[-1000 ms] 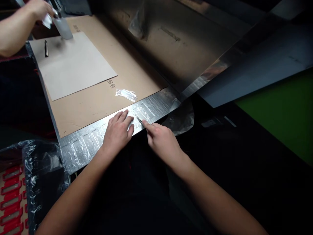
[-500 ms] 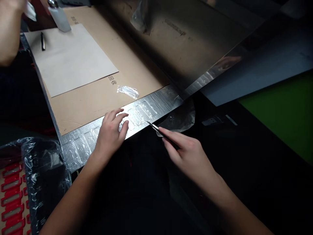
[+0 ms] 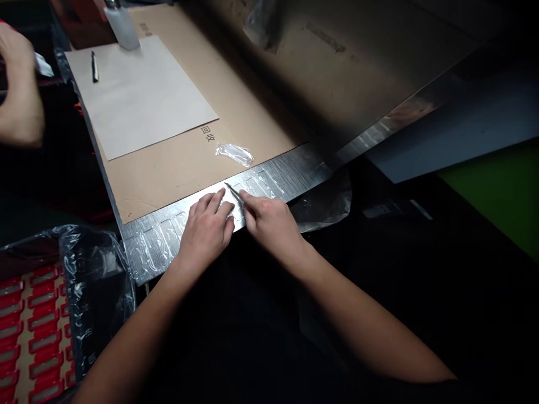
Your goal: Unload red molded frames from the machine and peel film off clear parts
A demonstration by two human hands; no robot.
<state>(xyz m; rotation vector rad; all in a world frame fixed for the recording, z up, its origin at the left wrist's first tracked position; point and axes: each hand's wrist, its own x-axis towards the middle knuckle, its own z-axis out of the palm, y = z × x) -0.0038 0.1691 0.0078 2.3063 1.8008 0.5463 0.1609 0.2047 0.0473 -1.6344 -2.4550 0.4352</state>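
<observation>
My left hand (image 3: 206, 227) lies with its fingers spread on the metal strip (image 3: 301, 168) along the table's front edge, over clear film pieces. Close to its fingertips, my right hand (image 3: 269, 219) is closed around slim, pointed tweezers (image 3: 234, 193). Their tip is at the strip, just right of my left fingers. Whether the tip grips anything is too small to tell. A row of clear film pieces with rounded outlines (image 3: 147, 249) lies along the strip on both sides of my hands. Behind them, a crumpled clear film (image 3: 234, 154) rests on the cardboard (image 3: 168, 174).
A white sheet (image 3: 143, 106) carries a dark pen-like tool (image 3: 95, 67); a pump bottle (image 3: 123, 25) stands behind. A large dark panel (image 3: 357, 73) slants at right. Red framed parts (image 3: 44, 320) fill a plastic-lined box at lower left. Another person's arm (image 3: 21, 95) is at far left.
My right hand has moved left with the tweezers, bringing them beside my left hand. My left fingers have come down flatter on the strip. The view has shifted slightly, and the other person's arm has lowered.
</observation>
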